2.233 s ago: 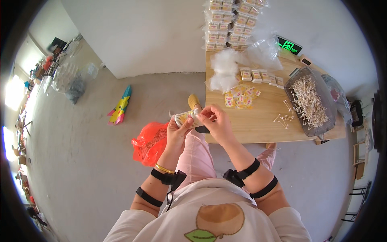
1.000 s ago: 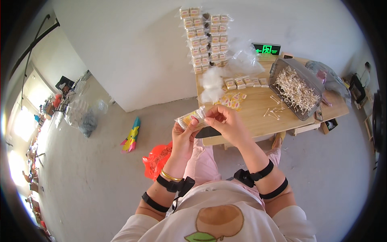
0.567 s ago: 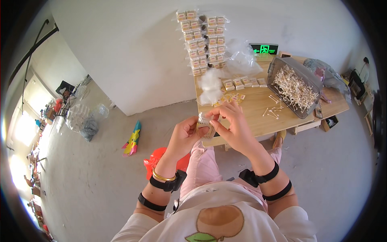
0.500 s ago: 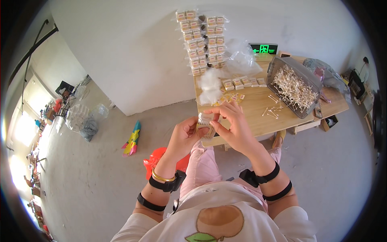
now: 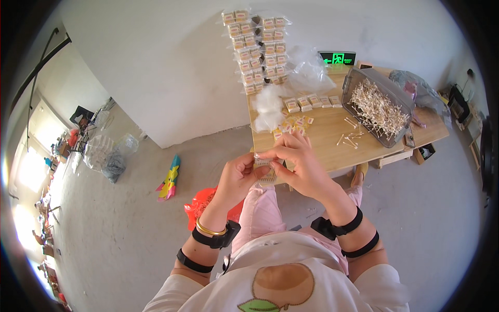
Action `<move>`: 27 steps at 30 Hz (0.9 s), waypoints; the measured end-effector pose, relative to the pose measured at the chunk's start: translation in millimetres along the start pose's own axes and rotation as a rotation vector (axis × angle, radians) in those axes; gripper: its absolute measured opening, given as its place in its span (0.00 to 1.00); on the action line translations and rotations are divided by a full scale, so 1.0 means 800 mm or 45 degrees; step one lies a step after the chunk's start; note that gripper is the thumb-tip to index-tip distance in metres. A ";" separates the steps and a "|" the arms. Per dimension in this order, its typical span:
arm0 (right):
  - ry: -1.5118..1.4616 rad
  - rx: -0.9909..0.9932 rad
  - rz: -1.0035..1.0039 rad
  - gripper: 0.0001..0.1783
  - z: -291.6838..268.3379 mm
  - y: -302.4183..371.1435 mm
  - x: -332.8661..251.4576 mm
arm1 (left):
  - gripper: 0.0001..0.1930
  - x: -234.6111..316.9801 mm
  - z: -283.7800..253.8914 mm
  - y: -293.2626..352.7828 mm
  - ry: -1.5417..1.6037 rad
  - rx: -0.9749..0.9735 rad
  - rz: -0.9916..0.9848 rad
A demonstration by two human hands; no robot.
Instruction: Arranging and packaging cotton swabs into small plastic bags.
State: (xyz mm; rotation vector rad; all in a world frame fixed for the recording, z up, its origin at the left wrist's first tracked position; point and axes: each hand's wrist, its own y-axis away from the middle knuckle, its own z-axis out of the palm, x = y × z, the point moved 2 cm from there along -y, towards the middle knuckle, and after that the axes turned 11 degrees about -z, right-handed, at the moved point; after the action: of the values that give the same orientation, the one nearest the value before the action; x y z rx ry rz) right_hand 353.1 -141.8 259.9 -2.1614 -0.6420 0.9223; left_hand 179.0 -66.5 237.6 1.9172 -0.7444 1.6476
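Observation:
My left hand is closed around a small clear packet of cotton swabs, held up in front of me near the table's front edge. At the packet's upper end, my right hand works with bent fingers and thumb, pinching the plastic. The fingers partly cover the packet, so its opening is hard to make out. Just beyond my hands lie loose yellow and white label cards. A row of filled swab packets sits behind them.
On the wooden table, a grey bin lies tipped, with cotton swabs spilling out. Stacked bagged packets stand against the wall beside clear plastic bags and white plastic film. A red bag rests on the floor.
My right fingers have come down onto the packet's top, and the packet's white upper part is now mostly covered. My left hand keeps its hold. The view has shifted slightly.

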 end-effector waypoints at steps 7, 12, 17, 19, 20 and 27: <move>0.103 -0.004 0.016 0.14 -0.011 0.006 0.006 | 0.12 -0.008 0.001 -0.002 -0.047 0.116 0.075; 0.038 -0.015 -0.050 0.15 -0.017 0.004 -0.005 | 0.12 0.003 0.008 0.004 -0.277 0.208 0.132; 0.014 -0.037 -0.115 0.14 -0.017 0.006 -0.003 | 0.13 0.006 0.017 0.002 -0.288 0.247 0.231; 0.094 0.029 -0.128 0.12 -0.021 0.008 -0.002 | 0.14 -0.003 0.012 0.002 -0.366 0.307 0.254; 0.135 0.061 -0.134 0.12 -0.024 0.010 -0.002 | 0.14 -0.003 0.012 0.001 -0.370 0.329 0.276; 0.271 0.091 -0.127 0.10 -0.039 0.017 -0.007 | 0.18 -0.010 0.019 0.007 -0.297 0.249 0.314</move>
State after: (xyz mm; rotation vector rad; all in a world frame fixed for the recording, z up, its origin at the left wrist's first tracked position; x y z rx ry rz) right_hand 376.0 -166.6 268.1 -2.1075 -0.5966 0.6425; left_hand 184.8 -80.2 227.8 2.2605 -0.9761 1.7114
